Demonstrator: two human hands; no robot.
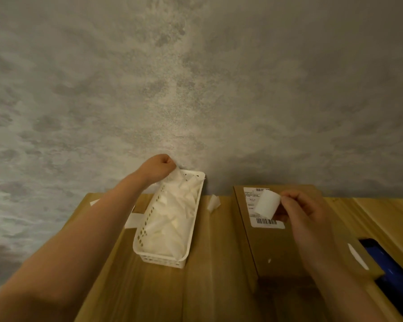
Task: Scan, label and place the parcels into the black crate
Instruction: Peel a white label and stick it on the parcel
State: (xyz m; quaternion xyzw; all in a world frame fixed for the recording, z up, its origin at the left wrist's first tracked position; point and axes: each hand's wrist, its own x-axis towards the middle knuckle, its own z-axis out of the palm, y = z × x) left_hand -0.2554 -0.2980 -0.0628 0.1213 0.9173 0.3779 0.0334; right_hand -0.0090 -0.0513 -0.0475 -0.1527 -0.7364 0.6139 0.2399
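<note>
Two hands: left (159,165) pinches paper; right (305,212) pinches one label (266,204).

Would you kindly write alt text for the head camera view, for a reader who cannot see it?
A person's right hand pinches a curled white label above a cardboard parcel on a wooden table. Their left hand holds a paper strip over a white basket of paper scraps.

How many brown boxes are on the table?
1. The brown cardboard box lies on the wooden table, right of the white basket, under the right hand. More could be out of view.
</note>
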